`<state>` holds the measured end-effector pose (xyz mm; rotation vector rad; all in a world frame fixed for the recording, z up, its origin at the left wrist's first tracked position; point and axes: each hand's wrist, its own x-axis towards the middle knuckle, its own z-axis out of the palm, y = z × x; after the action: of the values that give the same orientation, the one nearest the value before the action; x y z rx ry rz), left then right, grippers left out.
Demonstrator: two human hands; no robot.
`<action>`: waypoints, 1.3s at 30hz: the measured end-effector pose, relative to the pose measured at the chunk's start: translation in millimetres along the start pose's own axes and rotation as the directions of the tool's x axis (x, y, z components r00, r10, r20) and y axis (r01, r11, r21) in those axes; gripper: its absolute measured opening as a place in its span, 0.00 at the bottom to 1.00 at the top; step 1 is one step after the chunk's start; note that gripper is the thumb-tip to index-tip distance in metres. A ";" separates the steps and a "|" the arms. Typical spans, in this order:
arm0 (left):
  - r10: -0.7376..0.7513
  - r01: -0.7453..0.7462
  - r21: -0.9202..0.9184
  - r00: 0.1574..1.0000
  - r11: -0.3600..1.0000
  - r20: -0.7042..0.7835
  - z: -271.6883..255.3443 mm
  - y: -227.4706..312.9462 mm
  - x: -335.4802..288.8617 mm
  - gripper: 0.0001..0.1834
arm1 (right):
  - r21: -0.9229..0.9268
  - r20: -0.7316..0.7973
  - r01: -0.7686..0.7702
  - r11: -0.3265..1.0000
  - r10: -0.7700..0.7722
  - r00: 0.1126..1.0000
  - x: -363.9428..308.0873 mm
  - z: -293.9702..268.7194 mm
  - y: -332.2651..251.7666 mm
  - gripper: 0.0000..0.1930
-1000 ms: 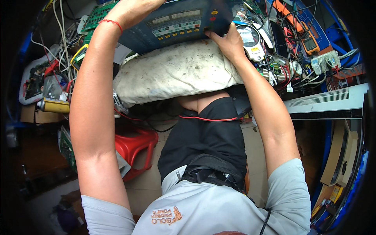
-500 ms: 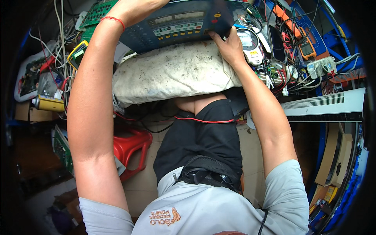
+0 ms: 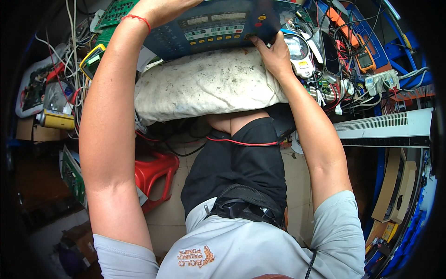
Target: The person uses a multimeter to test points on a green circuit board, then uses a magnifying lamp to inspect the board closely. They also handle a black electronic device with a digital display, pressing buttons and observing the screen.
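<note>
A dark blue control panel (image 3: 176, 39) with display windows, rows of small keys, and yellow and red buttons stands tilted at the top of the view. Its lower edge rests on a stained white cloth cushion (image 3: 204, 86). My right hand (image 3: 276, 56) grips the panel's right side, thumb on the front face and the other fingers partly hidden at the edge. My left hand (image 3: 162, 10) lies over the panel's upper left. The fingers of that hand run out of the picture, so their grip is hidden.
Right of the panel lie a white meter with a round window (image 3: 297, 49), an orange multimeter (image 3: 364, 53) and tangled cables. Green circuit boards (image 3: 111, 18) and a yellow-edged meter (image 3: 93, 60) sit at left. A red stool (image 3: 155, 179) stands below, beside my legs.
The view has shifted very slightly. Both hands stay at the panel, and no clear movement of it shows.
</note>
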<state>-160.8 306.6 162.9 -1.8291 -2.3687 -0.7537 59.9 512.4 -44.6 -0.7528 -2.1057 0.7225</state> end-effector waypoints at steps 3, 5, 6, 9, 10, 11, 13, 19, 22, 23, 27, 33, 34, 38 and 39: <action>-0.006 0.006 0.004 1.000 1.000 -0.005 -0.2 1.0 -0.8 0.22 | -0.016 0.002 -0.004 1.000 0.004 1.000 -0.9 -1.2 -2.5 0.37; -0.008 0.008 0.008 1.000 1.000 -0.012 -0.2 1.7 -1.3 0.22 | -0.033 0.020 -0.025 0.999 0.026 0.999 -1.3 -3.1 -3.3 0.37; -0.009 0.009 0.010 1.000 1.000 -0.016 -0.1 2.1 -1.6 0.22 | -0.037 0.019 -0.025 0.999 0.026 0.999 -1.2 -3.0 -3.8 0.37; -0.009 0.009 0.013 1.000 1.000 -0.018 -0.8 3.9 -2.3 0.22 | -0.028 0.006 -0.010 1.000 0.010 1.000 -1.1 -2.2 -4.9 0.37; -0.008 0.009 0.013 1.000 1.000 -0.018 -1.1 4.7 -2.6 0.22 | -0.025 0.004 -0.008 1.000 0.008 1.000 -1.2 -2.2 -5.1 0.37; -0.007 0.007 0.009 1.000 1.000 -0.016 -1.7 5.1 -3.2 0.22 | -0.021 0.003 -0.007 1.000 0.007 1.000 -1.4 -2.3 -5.3 0.37; -0.004 0.004 0.001 1.000 1.000 -0.011 -2.8 5.5 -4.6 0.22 | -0.015 0.014 -0.013 1.000 0.014 1.000 -1.7 -3.4 -5.4 0.37; -0.013 0.013 -0.006 1.000 1.000 -0.024 -0.5 4.9 -2.4 0.22 | -0.007 0.017 -0.021 1.000 0.021 1.000 -0.9 -3.3 -5.8 0.37; 0.001 -0.001 -0.002 1.000 1.000 -0.017 -1.0 5.5 -2.6 0.22 | -0.026 0.019 -0.024 0.999 0.024 1.000 -1.0 -4.1 -6.7 0.37; -0.004 0.004 -0.003 1.000 1.000 -0.013 -1.6 5.8 -3.2 0.22 | -0.038 0.020 -0.031 0.999 0.032 0.999 -1.1 -4.7 -7.1 0.37; -0.021 0.021 -0.002 1.000 1.000 -0.014 -1.8 7.0 -3.4 0.22 | -0.053 0.040 -0.051 0.997 0.054 0.998 -1.5 -5.9 -8.7 0.37; -0.041 0.041 -0.010 0.999 0.999 -0.006 -1.0 5.3 -2.6 0.22 | -0.052 0.010 -0.015 0.999 0.015 1.000 -1.8 -3.5 -7.2 0.36; -0.041 0.041 -0.015 0.999 0.999 -0.005 -1.0 5.2 -2.8 0.22 | -0.048 0.007 -0.010 0.999 0.010 1.000 -1.9 -3.1 -6.4 0.36; -0.051 0.051 -0.016 0.999 0.999 -0.006 -1.6 4.9 -3.3 0.22 | -0.023 0.002 0.009 1.000 -0.009 1.000 -1.9 -2.0 -3.1 0.36; -0.051 0.050 -0.018 0.999 0.999 -0.003 -1.4 4.5 -3.0 0.22 | -0.021 0.000 0.012 1.000 -0.012 1.000 -1.6 -1.4 -2.3 0.36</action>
<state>-156.1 304.2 164.7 -1.7790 -2.4223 -0.7845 61.3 510.0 -42.9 -0.7503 -2.1191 0.6953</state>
